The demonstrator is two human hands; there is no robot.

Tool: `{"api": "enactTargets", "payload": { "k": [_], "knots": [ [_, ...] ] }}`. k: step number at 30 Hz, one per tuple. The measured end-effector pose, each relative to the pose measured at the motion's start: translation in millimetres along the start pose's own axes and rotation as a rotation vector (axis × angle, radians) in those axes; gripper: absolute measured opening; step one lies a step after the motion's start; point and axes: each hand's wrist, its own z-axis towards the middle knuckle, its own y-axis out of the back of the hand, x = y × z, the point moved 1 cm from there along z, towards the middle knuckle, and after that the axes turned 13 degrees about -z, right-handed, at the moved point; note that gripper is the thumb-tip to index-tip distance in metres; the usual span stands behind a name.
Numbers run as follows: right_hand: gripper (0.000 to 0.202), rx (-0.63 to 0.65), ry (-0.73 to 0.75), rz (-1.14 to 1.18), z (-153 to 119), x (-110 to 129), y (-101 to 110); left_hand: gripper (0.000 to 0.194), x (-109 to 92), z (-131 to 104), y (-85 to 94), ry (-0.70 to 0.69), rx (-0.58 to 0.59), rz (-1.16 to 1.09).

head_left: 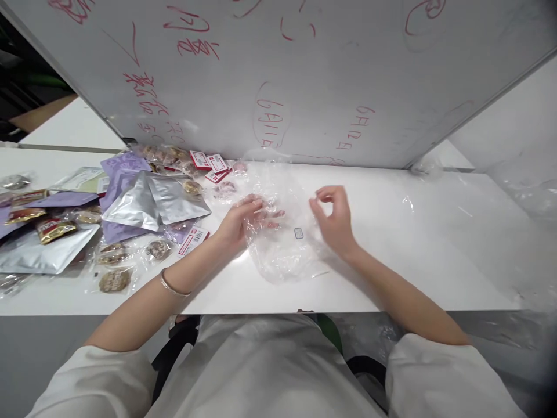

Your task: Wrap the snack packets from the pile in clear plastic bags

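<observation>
A thin clear plastic bag (282, 255) with a small printed mark hangs loosely between my hands, just over the white table. My left hand (243, 217) grips the bag's left side, its thumb on top and some fingers showing through the film. At the right edge of the bag, my right hand (336, 220) is closed in a pinch of thumb and forefinger, apparently on the film. No contents can be made out inside the bag. Close to my left hand lie silver pouches (178, 197) and a red-and-white label card (194, 241).
Purple packets (126, 165), small wrapped snacks (115, 280) and a gold-and-red sachet (54, 227) crowd the table's left side. A whiteboard (313, 75) with red writing stands along the back. Clear plastic sheeting (491, 232) covers the table's right part.
</observation>
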Motion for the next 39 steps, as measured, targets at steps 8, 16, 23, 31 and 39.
{"api": "enactTargets", "payload": {
  "k": [8,16,23,31,39],
  "knots": [
    [0.046,0.457,-0.420,0.510,24,-28,3,0.036,6,-3,-2.4,0.048,0.042,0.166],
    [0.023,0.181,-0.434,-0.065,11,-29,57,0.055,-12,14,21.9,-0.437,-0.305,0.323],
    [0.042,0.670,-0.475,-0.519,-1,-19,137,0.047,-17,26,35.1,-0.077,-0.262,0.316],
    [0.060,0.813,-0.398,-0.256,50,-44,67,0.051,-18,14,17.5,0.185,0.092,0.436],
    [0.026,0.780,-0.216,-0.113,42,-44,48,0.035,-8,15,19.4,0.052,-0.067,0.534]
  ]
}}
